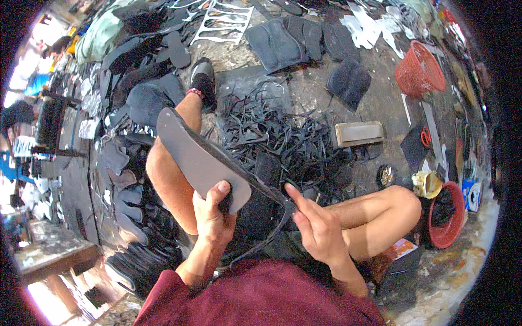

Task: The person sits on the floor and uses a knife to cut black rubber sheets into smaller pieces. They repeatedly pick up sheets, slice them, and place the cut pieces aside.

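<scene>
Trimming a grey shoe sole [198,157] over black rubber scraps [277,138].
Left hand [213,217] grips the sole's end; right hand [317,228] pinches a black cut strip [272,231].

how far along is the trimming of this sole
Done: a heap of black offcut strips lies on the floor, and cut soles are stacked at the left. In hand: left hand grips a grey sole; right hand pulls a thin trimmed strip. Left: that strip remains attached.

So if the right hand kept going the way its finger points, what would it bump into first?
Probably the grey sole: the right hand points up-left along the thin dark strip trimmed from its edge. Depth is hard to judge.
</scene>
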`<act>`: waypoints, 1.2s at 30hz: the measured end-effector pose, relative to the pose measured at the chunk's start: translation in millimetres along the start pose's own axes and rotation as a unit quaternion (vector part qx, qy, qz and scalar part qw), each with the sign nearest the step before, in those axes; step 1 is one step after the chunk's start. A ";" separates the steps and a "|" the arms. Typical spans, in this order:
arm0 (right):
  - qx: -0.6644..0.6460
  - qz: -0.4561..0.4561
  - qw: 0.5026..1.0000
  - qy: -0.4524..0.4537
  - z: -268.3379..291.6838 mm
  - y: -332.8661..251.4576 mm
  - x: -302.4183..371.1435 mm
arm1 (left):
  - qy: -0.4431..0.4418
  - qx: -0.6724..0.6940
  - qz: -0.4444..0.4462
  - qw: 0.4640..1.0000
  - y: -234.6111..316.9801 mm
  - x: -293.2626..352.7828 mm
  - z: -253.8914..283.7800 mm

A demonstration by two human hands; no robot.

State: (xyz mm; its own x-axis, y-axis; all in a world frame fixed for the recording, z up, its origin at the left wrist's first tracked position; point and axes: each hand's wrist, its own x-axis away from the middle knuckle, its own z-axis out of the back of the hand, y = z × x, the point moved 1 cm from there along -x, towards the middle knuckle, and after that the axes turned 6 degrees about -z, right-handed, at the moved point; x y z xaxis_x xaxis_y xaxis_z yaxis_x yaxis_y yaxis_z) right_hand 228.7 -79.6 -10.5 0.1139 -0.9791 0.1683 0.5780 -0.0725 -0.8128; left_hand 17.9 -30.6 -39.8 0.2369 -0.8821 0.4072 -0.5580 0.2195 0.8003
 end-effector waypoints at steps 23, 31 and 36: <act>-0.528 -0.095 0.811 0.232 -12.2 -7.4 -112.1 | -0.156 -0.407 -0.308 0.845 36.2 21.8 -35.6; -0.446 -0.249 0.851 0.121 -52.9 27.5 -68.7 | 0.085 -0.578 -0.481 0.654 103.6 26.1 54.6; -0.471 -0.381 0.788 0.112 -119.5 133.9 -34.4 | 0.467 -0.605 -0.349 0.542 166.0 79.4 300.2</act>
State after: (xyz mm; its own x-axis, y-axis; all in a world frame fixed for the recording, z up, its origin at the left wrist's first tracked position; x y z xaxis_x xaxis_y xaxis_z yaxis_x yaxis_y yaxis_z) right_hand 205.6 -78.3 -191.8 -0.1825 -0.5844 0.7907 -0.4577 -0.6613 -0.5944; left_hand -294.6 -189.3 -6.8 0.6690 -0.4542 -0.5883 0.7235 0.5793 0.3754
